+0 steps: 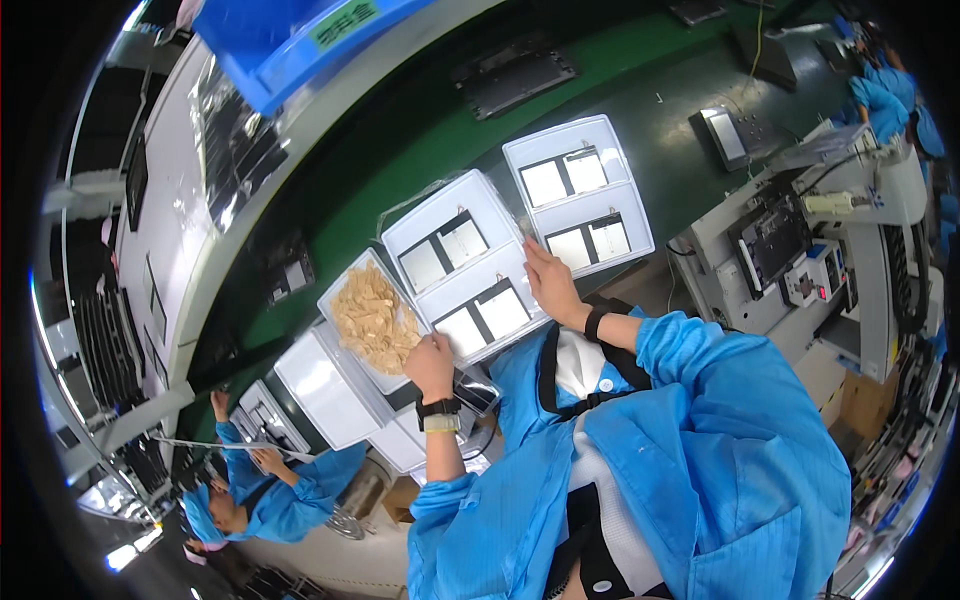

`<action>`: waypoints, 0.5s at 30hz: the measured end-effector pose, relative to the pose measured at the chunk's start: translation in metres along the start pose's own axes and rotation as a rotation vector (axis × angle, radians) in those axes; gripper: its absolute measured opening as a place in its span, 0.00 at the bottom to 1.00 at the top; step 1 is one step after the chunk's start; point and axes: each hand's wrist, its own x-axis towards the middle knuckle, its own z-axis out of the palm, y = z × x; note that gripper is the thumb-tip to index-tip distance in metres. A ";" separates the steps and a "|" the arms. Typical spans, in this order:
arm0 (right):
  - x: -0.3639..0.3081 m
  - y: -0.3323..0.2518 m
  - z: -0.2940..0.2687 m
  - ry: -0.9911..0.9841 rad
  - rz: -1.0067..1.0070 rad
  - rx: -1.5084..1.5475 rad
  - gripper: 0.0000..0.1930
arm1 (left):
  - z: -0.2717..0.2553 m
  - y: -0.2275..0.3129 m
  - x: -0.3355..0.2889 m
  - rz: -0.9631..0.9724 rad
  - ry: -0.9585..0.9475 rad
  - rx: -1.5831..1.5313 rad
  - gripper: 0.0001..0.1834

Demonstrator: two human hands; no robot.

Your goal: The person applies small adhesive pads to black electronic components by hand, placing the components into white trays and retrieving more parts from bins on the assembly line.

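A white two-compartment tray (452, 283) lies in front of me, with several flat white-and-black rectangular packs (463, 240) in its compartments. My left hand (430, 367) is closed at its lower left corner, right beside a white bin of crumpled tan pieces (372, 318). At the tray's right side, my right hand (550, 282) grips the edge, its fingers pointing up along the rim and the thumb hidden. A similar white tray (577, 198), holding the same kind of packs, is just past my right fingers.
A green conveyor belt (350, 190) runs behind the trays, carrying a dark device housing (515, 78). A blue bin (290, 50) hangs over the upper left. White lidded containers (322, 385) stand left of the tan pieces. A co-worker (275, 495) in blue works at lower left. Equipment (800, 265) stands at right.
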 end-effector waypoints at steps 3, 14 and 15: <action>0.013 -0.015 -0.020 0.091 -0.002 0.176 0.19 | -0.007 0.008 -0.006 -0.063 0.067 -0.061 0.18; 0.027 0.067 -0.148 0.469 0.091 0.057 0.18 | 0.005 0.140 0.052 0.182 -0.169 -0.579 0.22; 0.025 0.084 -0.157 0.475 0.087 0.055 0.18 | 0.008 0.155 0.056 0.213 -0.211 -0.522 0.21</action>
